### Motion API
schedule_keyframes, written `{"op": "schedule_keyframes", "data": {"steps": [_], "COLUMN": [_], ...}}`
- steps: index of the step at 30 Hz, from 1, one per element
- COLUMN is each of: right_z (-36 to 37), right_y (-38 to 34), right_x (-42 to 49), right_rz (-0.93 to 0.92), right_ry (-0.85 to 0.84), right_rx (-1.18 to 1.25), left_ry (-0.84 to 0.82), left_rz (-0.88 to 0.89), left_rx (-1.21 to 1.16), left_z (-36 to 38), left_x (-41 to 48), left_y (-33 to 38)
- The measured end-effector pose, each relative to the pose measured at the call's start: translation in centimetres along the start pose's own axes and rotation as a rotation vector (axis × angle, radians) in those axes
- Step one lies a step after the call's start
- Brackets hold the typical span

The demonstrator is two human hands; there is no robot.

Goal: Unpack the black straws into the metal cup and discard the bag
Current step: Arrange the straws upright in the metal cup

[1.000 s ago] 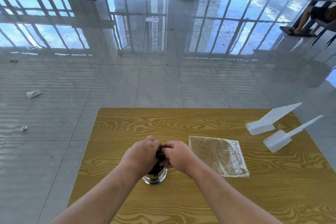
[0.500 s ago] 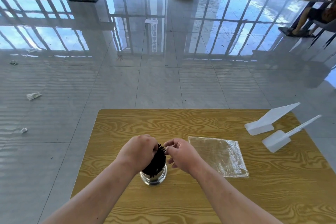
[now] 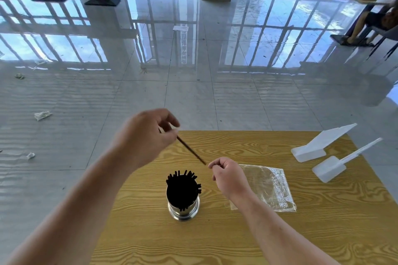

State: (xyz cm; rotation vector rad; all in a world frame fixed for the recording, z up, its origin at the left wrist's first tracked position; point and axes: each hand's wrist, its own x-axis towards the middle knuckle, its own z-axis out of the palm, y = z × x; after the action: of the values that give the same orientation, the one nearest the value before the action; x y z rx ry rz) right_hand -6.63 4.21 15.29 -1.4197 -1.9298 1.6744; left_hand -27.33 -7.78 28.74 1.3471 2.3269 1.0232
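Observation:
A shiny metal cup stands on the wooden table, packed with a bundle of black straws that stick out of its top. Above and behind the cup, my left hand pinches one end of a single thin dark straw. The straw slants down to the right, and its lower tip meets the fingertips of my right hand, whose fingers are curled. The empty clear plastic bag lies flat on the table just right of my right hand.
Two white plastic scoop-like pieces lie near the table's far right corner. Crumpled scraps litter the glossy tiled floor to the left. A seated person is far off at the upper right.
Both hands were closed together over the straws in the cup. Now my left hand has risen up and back, drawing one straw out; my right hand has shifted right to the straw's lower tip.

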Motion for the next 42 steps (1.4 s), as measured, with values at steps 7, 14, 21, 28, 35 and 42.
{"op": "schedule_keyframes", "data": {"steps": [7, 14, 21, 28, 35, 42], "right_z": [-1.5, -2.1, 1.2, 1.8, 1.4, 1.4], "right_y": [-2.3, -5.8, -2.5, -0.2, 0.7, 1.0], "right_x": [-0.3, -0.3, -2.0, -1.9, -1.7, -1.8], "right_rz": [0.060, -0.183, -0.339, -0.244, -0.267, -0.250], "right_ry": [-0.455, -0.028, -0.159, -0.207, -0.172, -0.167], "right_rx": [0.626, 0.337, -0.331, -0.420, -0.401, -0.402], "left_ry": [0.032, -0.170, -0.517, -0.526, -0.443, -0.410], "left_rz": [-0.398, -0.591, -0.289, -0.044, 0.090, 0.097], "left_rx": [-0.736, -0.530, 0.146, 0.441, 0.524, 0.581], "left_z": [2.1, 7.8, 10.2, 13.1, 13.1, 10.9], "left_x": [-0.2, -4.2, -7.6, -9.1, -8.8, -6.8], "left_y": [-3.1, -8.1, -7.8, -8.4, -8.3, -6.7]}}
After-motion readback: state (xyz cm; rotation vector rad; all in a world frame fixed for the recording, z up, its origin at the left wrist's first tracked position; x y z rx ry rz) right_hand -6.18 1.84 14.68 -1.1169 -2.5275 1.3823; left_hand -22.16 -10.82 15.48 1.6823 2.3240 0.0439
